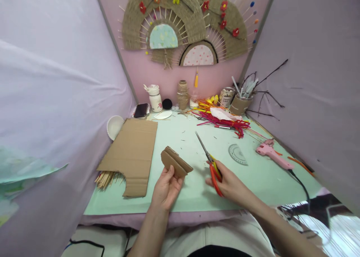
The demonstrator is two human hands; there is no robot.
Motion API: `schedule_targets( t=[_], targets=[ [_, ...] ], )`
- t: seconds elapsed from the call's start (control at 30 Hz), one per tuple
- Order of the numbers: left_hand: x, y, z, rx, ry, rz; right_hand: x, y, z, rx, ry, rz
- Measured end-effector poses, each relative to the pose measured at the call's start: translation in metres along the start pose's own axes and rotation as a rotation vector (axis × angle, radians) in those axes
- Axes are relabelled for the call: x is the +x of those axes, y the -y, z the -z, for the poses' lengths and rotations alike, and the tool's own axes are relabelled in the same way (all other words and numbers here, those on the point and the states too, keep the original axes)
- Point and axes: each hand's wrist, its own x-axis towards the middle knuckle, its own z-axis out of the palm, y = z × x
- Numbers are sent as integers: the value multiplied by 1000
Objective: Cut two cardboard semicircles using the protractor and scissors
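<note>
My left hand (pixel 168 189) holds two small cardboard pieces (pixel 174 162) stacked face to face, thumb on the near one and fingers beneath. The near piece has a rounded outline; a slight gap shows between the two. In my right hand (pixel 229 182) is a pair of scissors (pixel 208 152) with red and yellow handles, fingers through the loops. The long blades point away and to the left, nearly closed, apart from the cardboard. Left of my left hand lies a large cardboard sheet (pixel 137 148) with a curved notch cut from its near edge.
Thin wooden sticks (pixel 108 179) poke out from under the sheet. A clear protractor (pixel 237 154) and a pink glue gun (pixel 272 154) with a cord lie right. Red pipe cleaners (pixel 237 126), a twine spool (pixel 182 95) and a white bottle (pixel 155 99) stand or lie at the back.
</note>
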Motion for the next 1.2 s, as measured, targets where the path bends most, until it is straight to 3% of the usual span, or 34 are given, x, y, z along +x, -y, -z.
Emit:
schedule_targets(
  t=[0.2, 0.6, 0.87, 1.0, 1.2],
  targets=[
    [-3, 10, 6, 128, 113, -59, -39, 17, 5, -36, 104, -16],
    [-27, 30, 6, 416, 226, -31, -49, 27, 18, -174, 101, 34],
    [-39, 36, 4, 450, 273, -32, -56, 31, 25, -425, 127, -21],
    [-39, 40, 5, 448, 270, -40, -60, 36, 27, -377, 155, -41],
    [-40, 37, 3, 500, 319, -24, -64, 32, 25, -98, 223, -6]
  ],
)
